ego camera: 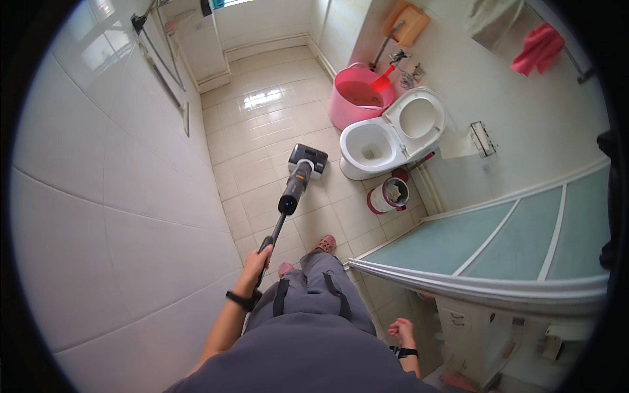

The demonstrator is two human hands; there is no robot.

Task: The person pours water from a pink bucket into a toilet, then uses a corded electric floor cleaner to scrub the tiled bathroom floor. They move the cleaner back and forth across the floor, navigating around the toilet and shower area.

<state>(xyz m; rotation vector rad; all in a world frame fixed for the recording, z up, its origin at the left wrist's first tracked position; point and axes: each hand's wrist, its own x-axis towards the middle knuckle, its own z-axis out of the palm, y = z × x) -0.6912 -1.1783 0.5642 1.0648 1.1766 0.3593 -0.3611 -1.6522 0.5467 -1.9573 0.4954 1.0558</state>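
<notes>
My left hand (257, 262) is closed around the handle of an upright floor washer (291, 191), a stick-type cleaner with a dark grey body. Its wide floor head (308, 159) rests on the beige tiles to the left of the toilet. A small light shows on top of the body. My right hand (401, 330) hangs by my right hip, away from the cleaner, with its fingers partly curled; no object shows in it. Both wrists bear black bands.
A white toilet (371, 147) with raised lid stands right of the floor head, beside a pink tub (344, 105) holding water and a red dipper (382, 81). Nearer is a small waste bin (381, 199). A tiled wall (147, 196) bounds the left, a framed frosted partition (442, 240) the right.
</notes>
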